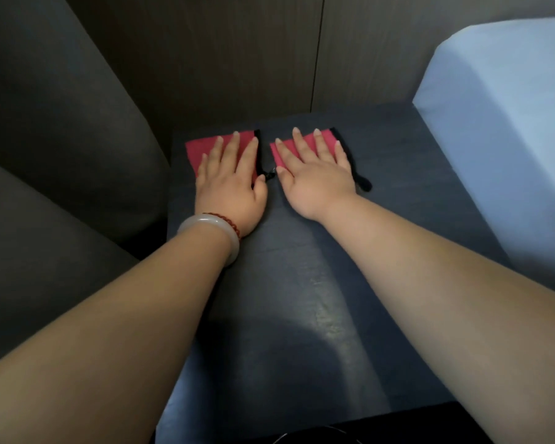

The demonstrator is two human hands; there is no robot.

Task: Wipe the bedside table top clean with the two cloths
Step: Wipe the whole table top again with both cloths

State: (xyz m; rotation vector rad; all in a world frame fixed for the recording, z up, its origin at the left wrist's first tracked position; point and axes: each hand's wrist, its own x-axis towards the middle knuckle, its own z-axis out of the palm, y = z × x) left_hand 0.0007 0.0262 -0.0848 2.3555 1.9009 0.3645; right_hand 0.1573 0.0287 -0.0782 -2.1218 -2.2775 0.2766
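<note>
The left hand (231, 184) and right hand (314, 181) are lying flat and apart, each pressing a red cloth near the table's (302, 283) far edge: left cloth (202, 149), right cloth (281, 157). Both palms are overhanging the cloths' near edges, so dragging toward the near edge is likely risking bunching or slipping.
</note>
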